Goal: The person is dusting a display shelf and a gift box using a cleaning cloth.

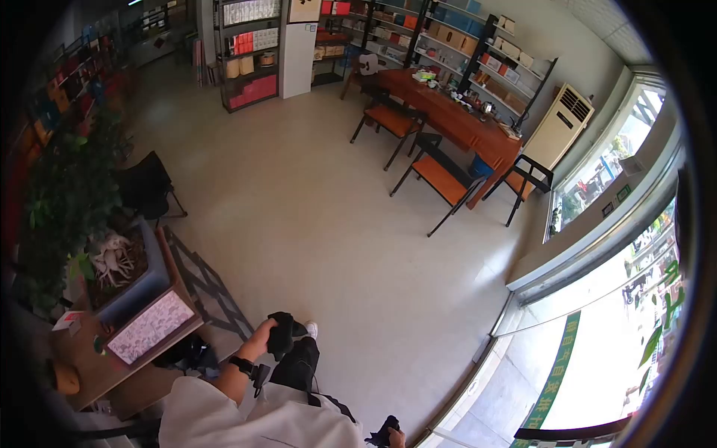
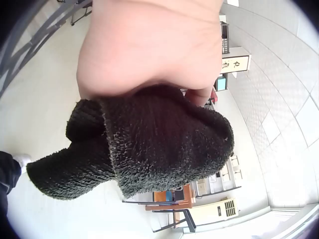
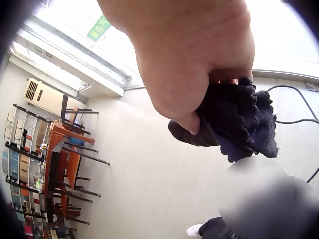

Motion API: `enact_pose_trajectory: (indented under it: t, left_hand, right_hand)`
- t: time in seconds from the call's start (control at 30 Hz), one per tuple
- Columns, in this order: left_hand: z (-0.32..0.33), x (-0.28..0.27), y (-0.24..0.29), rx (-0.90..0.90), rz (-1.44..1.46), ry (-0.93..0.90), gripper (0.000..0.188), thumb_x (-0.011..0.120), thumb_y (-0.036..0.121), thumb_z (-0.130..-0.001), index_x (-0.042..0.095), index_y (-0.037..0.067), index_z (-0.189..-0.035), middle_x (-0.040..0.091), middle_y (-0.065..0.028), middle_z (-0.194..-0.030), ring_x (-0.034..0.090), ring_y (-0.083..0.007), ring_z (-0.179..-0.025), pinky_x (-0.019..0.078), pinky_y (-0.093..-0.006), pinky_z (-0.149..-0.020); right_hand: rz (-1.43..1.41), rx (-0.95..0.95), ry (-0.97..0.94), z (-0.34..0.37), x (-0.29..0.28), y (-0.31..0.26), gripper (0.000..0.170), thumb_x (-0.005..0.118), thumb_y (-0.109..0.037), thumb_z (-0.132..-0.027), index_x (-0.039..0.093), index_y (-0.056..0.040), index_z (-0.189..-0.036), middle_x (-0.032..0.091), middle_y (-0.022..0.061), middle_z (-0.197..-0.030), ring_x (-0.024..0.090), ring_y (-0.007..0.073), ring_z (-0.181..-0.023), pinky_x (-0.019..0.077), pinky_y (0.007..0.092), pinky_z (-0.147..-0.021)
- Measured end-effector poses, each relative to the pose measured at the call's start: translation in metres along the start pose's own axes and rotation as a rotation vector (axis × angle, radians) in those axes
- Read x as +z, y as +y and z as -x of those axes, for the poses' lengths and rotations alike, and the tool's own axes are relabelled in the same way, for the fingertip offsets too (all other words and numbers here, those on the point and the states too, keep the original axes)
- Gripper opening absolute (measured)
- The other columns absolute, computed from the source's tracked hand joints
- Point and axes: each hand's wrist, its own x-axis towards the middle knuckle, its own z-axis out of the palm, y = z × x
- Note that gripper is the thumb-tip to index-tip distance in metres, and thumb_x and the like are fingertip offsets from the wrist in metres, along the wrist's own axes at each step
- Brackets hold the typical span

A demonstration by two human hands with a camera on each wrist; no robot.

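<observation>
In the head view my left hand (image 1: 260, 340) is low in front of the body, gripping a bunched dark towel (image 1: 281, 335). Seen from the left wrist, that thick, fuzzy towel (image 2: 164, 139) hangs folded below the hand (image 2: 149, 47), with a rolled end sticking out to one side. Most of the left fingers are hidden behind it. My right hand (image 1: 398, 439), at the bottom edge of the head view, holds a smaller dark cloth (image 1: 384, 431). From the right wrist, this navy cloth (image 3: 241, 117) with wavy edges is crumpled in the hand (image 3: 184, 59), thumb against it.
A desk (image 1: 112, 379) with a planter (image 1: 138, 280) stands at the left. Chairs (image 1: 444, 180) line a long wooden table (image 1: 418, 93) before shelves at the back right. A glass front (image 1: 597, 351) runs along the right. Cables (image 3: 291, 121) lie on the floor.
</observation>
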Motion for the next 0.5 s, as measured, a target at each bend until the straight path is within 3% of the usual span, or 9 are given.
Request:
enact_pose_trajectory:
  t: [0.07, 0.1, 0.2, 0.3, 0.33, 0.43, 0.47, 0.5]
  left_hand:
    - [-0.038, 0.021, 0.016, -0.036, 0.073, 0.0, 0.028, 0.051, 0.028, -0.088, 0.063, 0.007, -0.102, 0.067, -0.0072, -0.086, 0.066, -0.0205, -0.075, 0.057, -0.0366, -0.07]
    - [-0.06, 0.031, 0.024, -0.054, 0.111, -0.002, 0.028, 0.051, 0.029, -0.088, 0.063, 0.007, -0.102, 0.067, -0.0072, -0.086, 0.066, -0.0207, -0.075, 0.057, -0.037, -0.07]
    - [-0.14, 0.051, 0.059, -0.067, 0.079, -0.076, 0.033, 0.048, 0.03, -0.09, 0.062, 0.007, -0.109, 0.067, -0.0103, -0.095, 0.067, -0.0237, -0.085, 0.0574, -0.0404, -0.076]
    - [-0.204, 0.091, 0.098, -0.095, 0.023, -0.21, 0.035, 0.047, 0.029, -0.09, 0.062, 0.006, -0.112, 0.068, -0.0103, -0.099, 0.067, -0.0231, -0.086, 0.0573, -0.0388, -0.076]
    - [-0.229, 0.101, 0.11, -0.101, -0.015, -0.261, 0.036, 0.046, 0.028, -0.09, 0.062, 0.006, -0.113, 0.067, -0.0099, -0.099, 0.067, -0.0224, -0.086, 0.0571, -0.0377, -0.076]
    - [-0.271, 0.135, 0.148, -0.128, -0.137, -0.319, 0.032, 0.046, 0.027, -0.09, 0.062, 0.006, -0.108, 0.067, -0.0083, -0.093, 0.066, -0.0194, -0.08, 0.056, -0.0344, -0.07]
    - [-0.284, 0.154, 0.163, -0.126, -0.175, -0.332, 0.03, 0.046, 0.026, -0.09, 0.062, 0.006, -0.106, 0.066, -0.0078, -0.09, 0.066, -0.0182, -0.078, 0.0555, -0.0332, -0.067]
    - [-0.293, 0.174, 0.177, -0.11, -0.174, -0.33, 0.03, 0.047, 0.026, -0.09, 0.062, 0.006, -0.105, 0.066, -0.0076, -0.089, 0.066, -0.0182, -0.077, 0.0555, -0.033, -0.068]
  right_hand:
    - [-0.104, -0.005, 0.115, -0.028, -0.007, -0.006, 0.048, 0.048, -0.021, -0.095, 0.041, -0.0158, -0.142, 0.061, 0.0182, -0.111, 0.065, 0.0395, -0.075, 0.057, 0.0566, -0.062]
    - [-0.162, 0.078, 0.126, 0.037, 0.045, -0.084, 0.049, 0.052, -0.023, -0.093, 0.043, -0.0136, -0.141, 0.061, 0.018, -0.112, 0.066, 0.0373, -0.086, 0.0564, 0.0564, -0.069]
    - [0.949, -0.478, 0.129, 0.04, 0.073, -0.136, 0.054, 0.051, -0.026, -0.095, 0.036, -0.0109, -0.145, 0.055, 0.0131, -0.13, 0.063, 0.0312, -0.089, 0.0551, 0.0488, -0.074]
    - [-0.183, 0.051, 0.21, 0.053, 0.147, -0.236, 0.054, 0.047, -0.024, -0.097, 0.031, -0.0128, -0.148, 0.052, 0.0087, -0.136, 0.062, 0.0322, -0.083, 0.055, 0.0472, -0.073]
    - [-0.144, 0.098, 0.231, 0.072, 0.175, -0.278, 0.054, 0.044, -0.021, -0.098, 0.029, -0.0133, -0.149, 0.051, 0.0061, -0.138, 0.062, 0.0321, -0.084, 0.0553, 0.0463, -0.071]
    - [-0.31, -0.059, 0.275, 0.025, 0.18, -0.285, 0.054, 0.044, -0.022, -0.098, 0.028, -0.0139, -0.15, 0.052, 0.0082, -0.136, 0.063, 0.033, -0.082, 0.0554, 0.047, -0.067]
    - [-0.257, -0.075, 0.31, -0.004, 0.172, -0.275, 0.044, 0.045, -0.023, -0.098, 0.042, -0.0105, -0.14, 0.061, 0.0169, -0.122, 0.064, 0.034, -0.074, 0.0556, 0.047, -0.061]
    - [-0.246, -0.021, 0.32, -0.014, 0.185, -0.288, 0.042, 0.045, -0.023, -0.098, 0.044, -0.0101, -0.138, 0.062, 0.0177, -0.118, 0.064, 0.0339, -0.072, 0.0555, 0.0471, -0.061]
